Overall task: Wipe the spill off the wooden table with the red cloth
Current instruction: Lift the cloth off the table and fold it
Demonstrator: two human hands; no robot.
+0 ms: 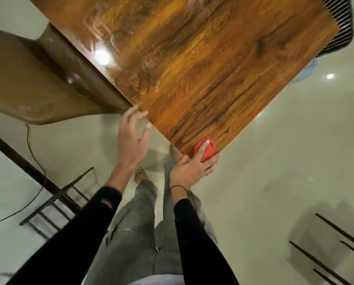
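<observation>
- The right hand is gripping the bunched red cloth at the near corner of the glossy wooden surface, fingers curled round it, 1 fingertip pressing on top.
- The left hand is hanging beside the surface's near-left edge, fingers loosely spread, holding nothing.
- Pale wet smears are showing far up the surface, well apart from the cloth, so the wiping is looking barely begun or unfinished.
- The cloth is wadded into an oval lump; its long axis is running roughly from the palm toward the surface's middle.
</observation>
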